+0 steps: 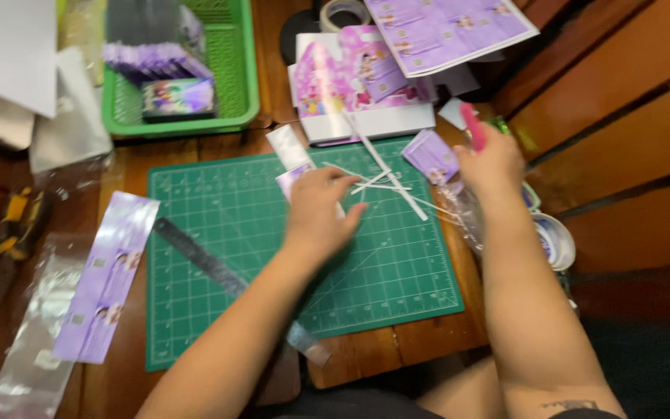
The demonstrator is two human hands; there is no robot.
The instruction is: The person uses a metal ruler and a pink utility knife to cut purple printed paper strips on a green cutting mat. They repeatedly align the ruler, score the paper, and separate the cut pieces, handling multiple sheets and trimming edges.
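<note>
My left hand (pixel 321 208) pinches a small card (pixel 291 180) on the cutting mat (pixel 219 233); my right hand (pixel 492 164) grips a pink tool (pixel 472 126) near the table's right edge.

Warm, dim indoor light; whole frame softened by motion blur.

Small purple card (pixel 295 180) on mat; pink tool (pixel 472 126), seemingly upright.

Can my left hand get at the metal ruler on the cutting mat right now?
Probably yes: the metal ruler lies bare on the cutting mat just beside the left hand, though the forearm crosses over its near end.
</note>
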